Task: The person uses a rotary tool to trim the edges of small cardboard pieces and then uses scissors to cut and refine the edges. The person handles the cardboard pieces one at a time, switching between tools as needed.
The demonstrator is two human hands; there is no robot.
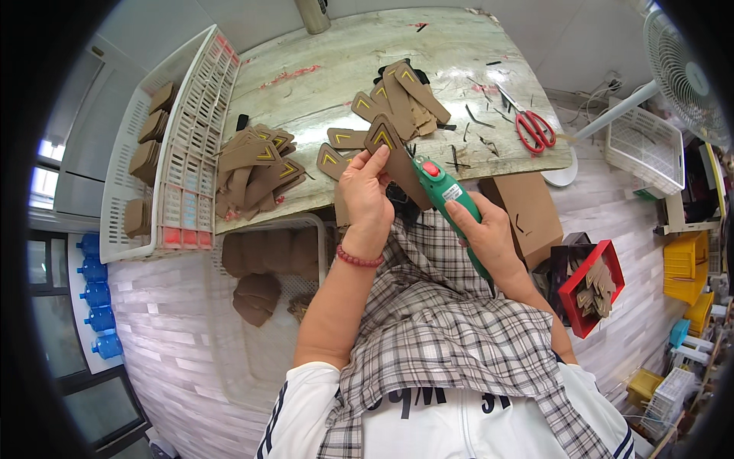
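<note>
My left hand (364, 190) is closed on a brown strap-like piece (407, 174) with a yellow chevron at its far end, pinched between thumb and fingers. Wrapped round the body of a green handheld electric cutter (442, 187) with a red button, my right hand (491, 236) keeps its head beside the strap's right edge. Whether the cutter touches the strap I cannot tell. Beyond my hands lies a fanned pile of similar straps (401, 96). Another heap of straps (256, 170) sits left of my left hand. Dark thin offcuts (480, 117) are scattered to the right.
Red-handled scissors (534, 130) lie at the table's (329, 69) right side. A white plastic basket (183, 191) with stacked brown pieces stands left. Below are a white crate (229, 359), a cardboard box (527, 214) and a red-rimmed box (573, 306). A fan (688, 73) stands far right.
</note>
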